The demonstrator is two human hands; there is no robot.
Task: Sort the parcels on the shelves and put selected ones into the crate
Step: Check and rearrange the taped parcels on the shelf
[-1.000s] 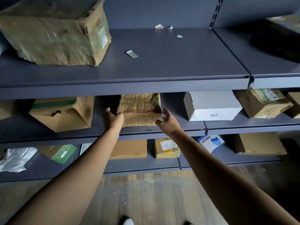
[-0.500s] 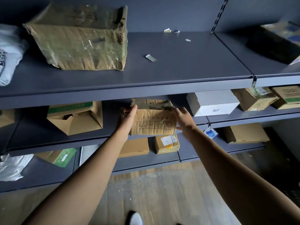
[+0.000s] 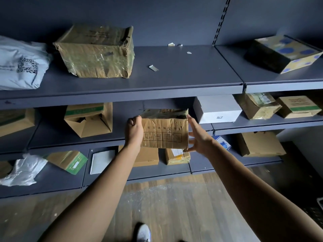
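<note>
Just left of the white rectangular cardboard box marked ZTE (image 3: pixel 218 109), and nearer than it, the left hand (image 3: pixel 133 131) grips one end of a crumpled brown cardboard parcel (image 3: pixel 164 133), while the right hand (image 3: pixel 197 137) presses flat against the other end. Farther back, up and left of the box, sits a large taped brown carton (image 3: pixel 97 53).

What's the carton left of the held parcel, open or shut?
Open: the carton has loose front flaps splayed around a dark gap.
</note>
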